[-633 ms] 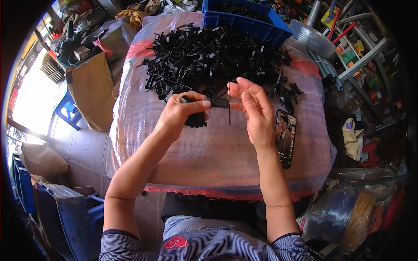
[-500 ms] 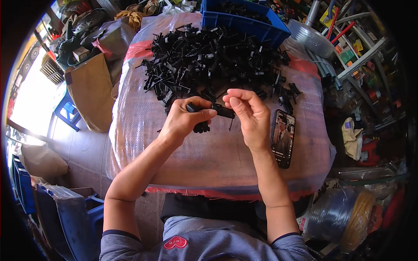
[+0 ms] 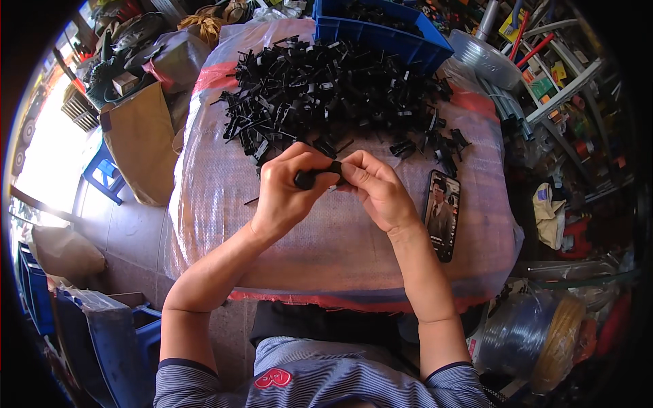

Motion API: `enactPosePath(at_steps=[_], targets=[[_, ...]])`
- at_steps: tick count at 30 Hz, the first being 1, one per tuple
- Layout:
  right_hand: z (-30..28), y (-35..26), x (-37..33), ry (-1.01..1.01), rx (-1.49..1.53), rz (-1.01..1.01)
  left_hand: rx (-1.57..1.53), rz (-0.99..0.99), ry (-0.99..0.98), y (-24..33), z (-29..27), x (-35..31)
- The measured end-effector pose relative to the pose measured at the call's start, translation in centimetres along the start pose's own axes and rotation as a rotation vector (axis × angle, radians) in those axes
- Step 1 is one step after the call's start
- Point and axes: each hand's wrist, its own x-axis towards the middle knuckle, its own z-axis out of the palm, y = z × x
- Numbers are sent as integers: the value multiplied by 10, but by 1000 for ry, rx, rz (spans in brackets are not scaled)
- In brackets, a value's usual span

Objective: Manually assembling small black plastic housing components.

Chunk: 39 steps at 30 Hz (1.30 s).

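Observation:
My left hand (image 3: 289, 190) is closed around a black plastic part (image 3: 306, 179), whose rounded end shows between thumb and fingers. Pressed close beside it, my right hand (image 3: 379, 188) pinches the far end of the same part; my fingers hide most of it. Just beyond both hands spreads a big heap of small black plastic parts (image 3: 326, 92), many with thin pins sticking out. A few loose black parts (image 3: 445, 146) lie at the heap's right edge.
A blue plastic crate (image 3: 381, 44) with more black parts stands at the back of the cloth-covered work surface (image 3: 326, 251). To the right of my right hand lies a phone (image 3: 442, 216) with its screen lit. Wrapped coils (image 3: 524, 333) sit at the lower right.
My right hand has come down and left from beside the part and now grips its end. My left hand keeps hold and has turned slightly; the part is now mostly covered.

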Motion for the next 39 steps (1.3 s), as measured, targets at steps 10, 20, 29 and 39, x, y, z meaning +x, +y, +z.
enactPosePath(at_steps=[10, 20, 29, 39], targets=[[9, -14, -4, -5, -405, -139, -326, -516, 60, 0, -11, 16], [14, -8, -4, 47, -1238, -745, -668, -799, -173, -19, -22, 19], [15, 8, -4, 133, -1271, -656, -348, -636, -146, -4, -3, 6], [-5, 21, 38, 124, -1547, -546, -741, -528, 229, -33, -56, 48]])
